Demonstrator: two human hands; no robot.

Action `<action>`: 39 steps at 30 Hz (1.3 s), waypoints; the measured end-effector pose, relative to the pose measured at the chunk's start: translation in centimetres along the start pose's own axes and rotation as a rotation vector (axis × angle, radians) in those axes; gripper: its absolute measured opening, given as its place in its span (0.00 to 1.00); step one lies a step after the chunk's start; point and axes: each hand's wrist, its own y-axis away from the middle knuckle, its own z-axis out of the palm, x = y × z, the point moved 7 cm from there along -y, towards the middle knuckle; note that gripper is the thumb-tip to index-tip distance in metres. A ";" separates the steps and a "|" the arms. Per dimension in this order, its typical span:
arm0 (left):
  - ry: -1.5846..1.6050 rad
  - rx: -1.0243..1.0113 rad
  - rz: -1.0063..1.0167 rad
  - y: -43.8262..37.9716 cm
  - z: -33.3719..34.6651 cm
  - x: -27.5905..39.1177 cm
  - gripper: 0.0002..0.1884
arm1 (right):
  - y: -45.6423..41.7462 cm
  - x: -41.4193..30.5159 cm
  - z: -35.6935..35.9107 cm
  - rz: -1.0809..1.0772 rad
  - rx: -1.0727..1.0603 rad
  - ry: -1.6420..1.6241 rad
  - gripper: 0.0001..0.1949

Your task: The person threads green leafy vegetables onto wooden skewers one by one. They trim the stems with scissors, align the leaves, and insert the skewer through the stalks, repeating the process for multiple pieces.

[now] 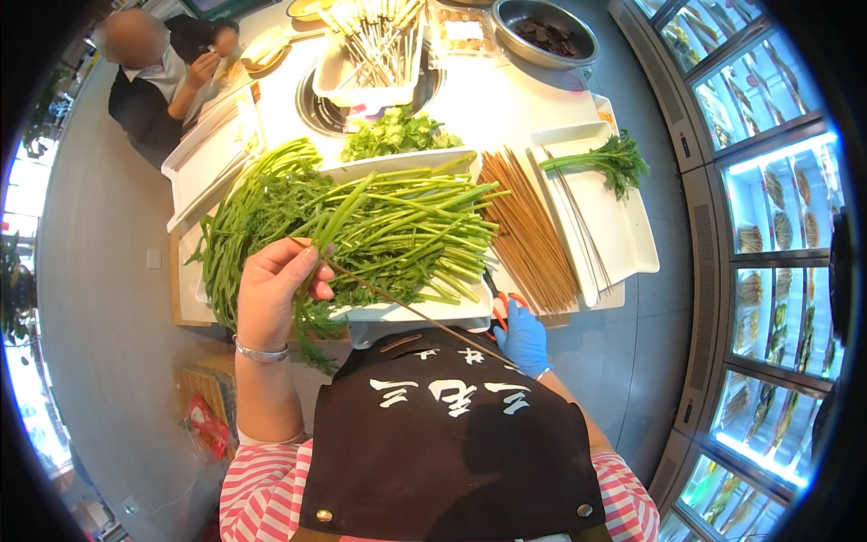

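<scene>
My bare left hand (pixel 281 278) pinches a few green stems (pixel 345 206) of a leafy vegetable together with a thin brown skewer (pixel 406 306), which slants down to the right across my apron. My right hand (pixel 525 339), in a blue glove, is at the orange handles of scissors (pixel 501 313) by the table's front edge; its grip is partly hidden. Between the hands a white tray (pixel 420 311) is heaped with long-stemmed leafy greens (pixel 406 223). Right of it lie many brown skewers (pixel 532 237), then a white tray (pixel 626 237) with a bunch of greens (pixel 609 164) and a few thin skewers (pixel 579 220).
Behind the greens are cilantro (pixel 399 132) and a white container (pixel 366 91) of filled skewers. A metal bowl (pixel 504 20) holds dark food. A narrow white tray (pixel 177 173) stands left; another person (pixel 152 88) sits beyond it. Lit display fridges (pixel 718 156) line the right side.
</scene>
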 end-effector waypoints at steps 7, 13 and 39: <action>0.047 -0.041 -0.050 -0.3 1.2 -1.6 0.11 | -0.3 1.2 1.1 0.111 0.036 -0.229 0.24; 0.131 -0.063 -0.105 0.1 1.3 -2.9 0.09 | 1.2 4.2 -4.1 0.130 -0.112 -0.484 0.16; 0.121 -0.134 -0.139 1.7 3.7 -5.8 0.08 | -5.3 -14.6 -16.0 -0.353 -0.683 -0.569 0.28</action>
